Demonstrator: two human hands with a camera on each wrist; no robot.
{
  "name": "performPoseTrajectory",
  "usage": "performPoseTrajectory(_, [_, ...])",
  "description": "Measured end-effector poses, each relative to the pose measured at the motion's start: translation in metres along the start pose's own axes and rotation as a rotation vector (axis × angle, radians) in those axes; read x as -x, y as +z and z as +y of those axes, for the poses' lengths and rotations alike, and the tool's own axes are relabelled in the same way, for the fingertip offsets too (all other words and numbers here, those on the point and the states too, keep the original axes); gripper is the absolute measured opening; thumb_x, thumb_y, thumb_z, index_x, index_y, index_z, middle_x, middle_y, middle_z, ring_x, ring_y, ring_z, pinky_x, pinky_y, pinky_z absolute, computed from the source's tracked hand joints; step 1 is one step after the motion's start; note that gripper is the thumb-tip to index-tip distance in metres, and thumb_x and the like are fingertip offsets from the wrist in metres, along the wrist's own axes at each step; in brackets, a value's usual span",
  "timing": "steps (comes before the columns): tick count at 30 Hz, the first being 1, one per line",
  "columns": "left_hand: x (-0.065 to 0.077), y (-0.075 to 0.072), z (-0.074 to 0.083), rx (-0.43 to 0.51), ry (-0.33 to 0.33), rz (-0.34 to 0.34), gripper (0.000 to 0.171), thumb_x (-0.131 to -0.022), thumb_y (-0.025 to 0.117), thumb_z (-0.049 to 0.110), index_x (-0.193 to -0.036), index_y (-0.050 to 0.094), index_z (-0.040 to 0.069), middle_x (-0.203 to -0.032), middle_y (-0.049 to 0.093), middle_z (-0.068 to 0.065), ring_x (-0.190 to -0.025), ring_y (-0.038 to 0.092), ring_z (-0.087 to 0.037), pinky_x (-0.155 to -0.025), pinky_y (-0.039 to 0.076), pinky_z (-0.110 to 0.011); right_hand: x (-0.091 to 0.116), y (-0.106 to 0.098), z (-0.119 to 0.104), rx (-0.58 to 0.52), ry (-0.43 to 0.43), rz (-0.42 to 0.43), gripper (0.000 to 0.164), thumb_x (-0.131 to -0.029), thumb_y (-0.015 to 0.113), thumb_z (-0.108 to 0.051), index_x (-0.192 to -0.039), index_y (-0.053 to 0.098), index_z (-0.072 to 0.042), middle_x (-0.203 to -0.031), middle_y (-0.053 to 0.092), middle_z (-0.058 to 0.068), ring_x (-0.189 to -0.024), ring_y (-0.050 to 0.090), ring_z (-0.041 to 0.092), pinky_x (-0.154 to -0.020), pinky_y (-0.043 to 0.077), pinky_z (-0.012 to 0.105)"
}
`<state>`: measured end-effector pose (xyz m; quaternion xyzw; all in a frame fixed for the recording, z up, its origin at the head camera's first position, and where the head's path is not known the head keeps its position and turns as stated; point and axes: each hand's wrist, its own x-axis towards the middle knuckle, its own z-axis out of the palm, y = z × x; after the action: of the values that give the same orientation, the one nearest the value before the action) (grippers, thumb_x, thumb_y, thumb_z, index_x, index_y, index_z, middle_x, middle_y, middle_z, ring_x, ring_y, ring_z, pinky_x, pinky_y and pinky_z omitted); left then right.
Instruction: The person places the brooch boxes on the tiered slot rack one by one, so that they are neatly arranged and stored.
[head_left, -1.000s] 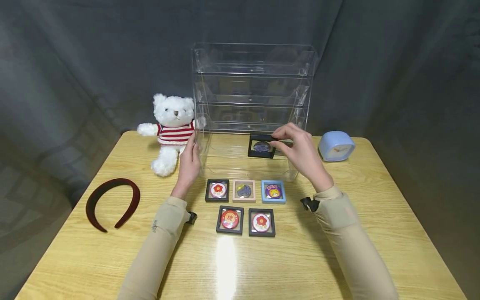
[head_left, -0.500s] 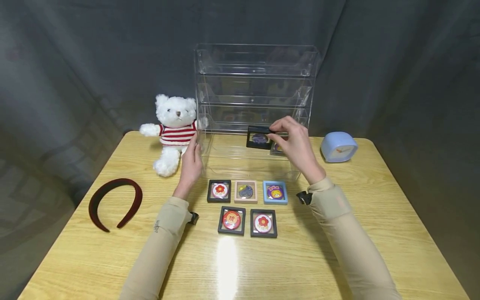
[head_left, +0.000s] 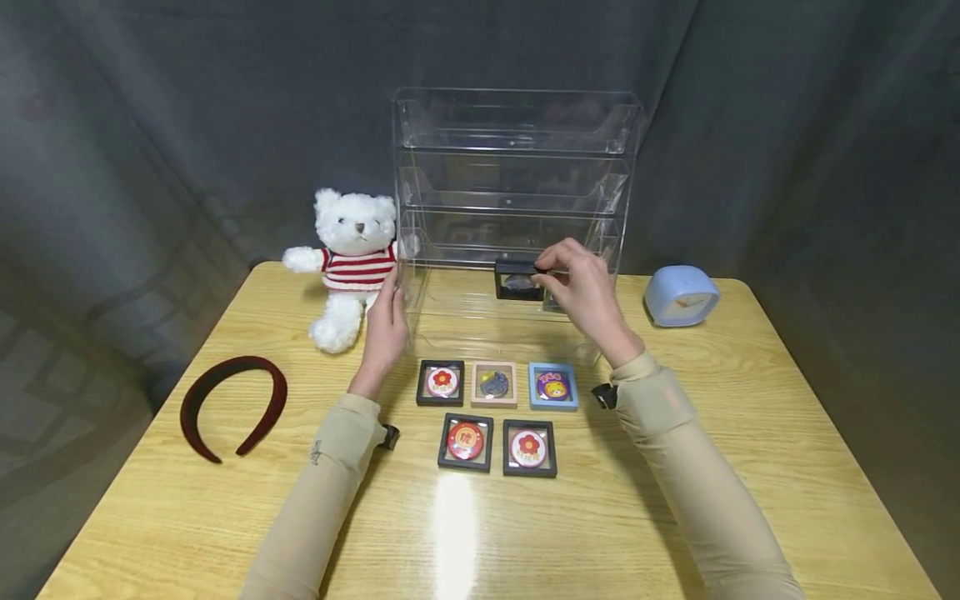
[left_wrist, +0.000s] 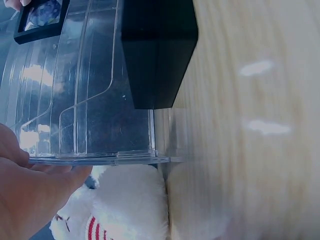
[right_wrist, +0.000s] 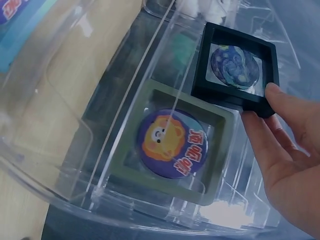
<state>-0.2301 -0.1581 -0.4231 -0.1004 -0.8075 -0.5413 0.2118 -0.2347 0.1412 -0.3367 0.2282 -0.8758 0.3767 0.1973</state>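
My right hand (head_left: 581, 287) pinches a small black display frame (head_left: 517, 282) by its right edge, thumb on the front side. A round badge with a blue swirling picture (right_wrist: 234, 66) sits inside that frame. It overlaps the lower tiers of a clear tiered display rack (head_left: 510, 202). Just beside it in the rack stands a green frame (right_wrist: 222, 150) with a purple lion badge, mostly hidden behind my right hand in the head view. With fingers extended, my left hand (head_left: 384, 325) rests against the rack's left side panel (left_wrist: 95, 161).
Several framed badges lie before the rack, among them a blue frame (head_left: 553, 386) and a pink frame (head_left: 494, 385). A white teddy bear (head_left: 354, 267) sits left of the rack, a dark red headband (head_left: 197, 400) lies nearer, and a blue clock (head_left: 681, 296) stands right.
My right hand has shifted left and slightly up with the black frame, lifting then lowering it a little. The green frame has come into sight beside it. My left hand stays at the rack's side.
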Motion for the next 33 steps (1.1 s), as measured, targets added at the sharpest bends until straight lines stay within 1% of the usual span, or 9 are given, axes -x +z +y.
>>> performPoseTrajectory(4, [0.000,0.000,-0.001,0.008,-0.004,-0.007,0.050,-0.114,0.036,-0.002,-0.164,0.033,-0.008,-0.165,0.039,-0.025,-0.139,0.053,-0.047,-0.123,0.041,-0.048,0.000,0.004,0.002,0.014,-0.014,-0.003,0.008,-0.093,0.080,0.005,-0.099,0.075,0.005,-0.109,0.070,0.017,-0.095,0.072,0.033,-0.085,0.066,0.042])
performPoseTrajectory(11, [0.000,0.001,-0.001,0.015,0.011,-0.007,0.049,-0.114,0.035,-0.002,-0.163,0.033,-0.008,-0.165,0.039,-0.026,-0.144,0.049,-0.046,-0.125,0.038,-0.048,0.003,0.006,0.005,0.067,-0.039,0.006,0.009,-0.092,0.081,0.004,-0.099,0.075,0.005,-0.106,0.070,0.019,-0.088,0.072,0.033,-0.081,0.065,0.044])
performPoseTrajectory(15, [-0.001,0.000,-0.001,0.016,0.011,-0.017,0.050,-0.114,0.034,-0.001,-0.164,0.032,-0.008,-0.166,0.038,-0.024,-0.147,0.046,-0.044,-0.126,0.037,-0.046,0.005,0.006,0.008,0.106,-0.056,0.006,0.009,-0.093,0.080,0.005,-0.100,0.075,0.006,-0.105,0.070,0.019,-0.089,0.073,0.034,-0.081,0.066,0.045])
performPoseTrajectory(19, [-0.001,0.000,-0.001,0.012,0.003,-0.017,0.050,-0.114,0.035,-0.001,-0.164,0.032,-0.008,-0.166,0.038,-0.024,-0.146,0.046,-0.044,-0.125,0.038,-0.046,0.008,0.007,0.011,0.142,-0.064,-0.013,0.010,-0.095,0.079,0.005,-0.104,0.074,0.006,-0.106,0.069,0.020,-0.090,0.073,0.035,-0.081,0.066,0.045])
performPoseTrajectory(23, [0.000,0.000,-0.001,0.007,0.000,-0.017,0.050,-0.114,0.035,-0.001,-0.164,0.032,-0.008,-0.167,0.038,-0.024,-0.148,0.045,-0.044,-0.125,0.038,-0.046,0.011,0.007,0.011,0.191,-0.092,-0.014,0.010,-0.095,0.079,0.004,-0.103,0.073,0.004,-0.105,0.069,0.019,-0.084,0.072,0.033,-0.073,0.065,0.044])
performPoseTrajectory(29, [0.000,0.000,-0.001,0.010,0.005,-0.009,0.050,-0.114,0.035,-0.001,-0.164,0.032,-0.008,-0.166,0.038,-0.023,-0.149,0.043,-0.042,-0.126,0.037,-0.045,0.014,0.008,0.011,0.284,-0.151,0.007,0.010,-0.094,0.081,0.000,-0.101,0.073,0.001,-0.103,0.071,0.017,-0.076,0.068,0.031,-0.061,0.059,0.042])
performPoseTrajectory(33, [0.000,0.000,0.000,0.012,0.001,-0.008,0.050,-0.114,0.035,-0.001,-0.164,0.032,-0.008,-0.166,0.038,-0.024,-0.147,0.045,-0.044,-0.125,0.038,-0.046,0.014,0.008,0.012,0.330,-0.156,0.011,0.012,-0.093,0.082,-0.001,-0.101,0.074,0.001,-0.102,0.073,0.017,-0.084,0.068,0.033,-0.071,0.058,0.047])
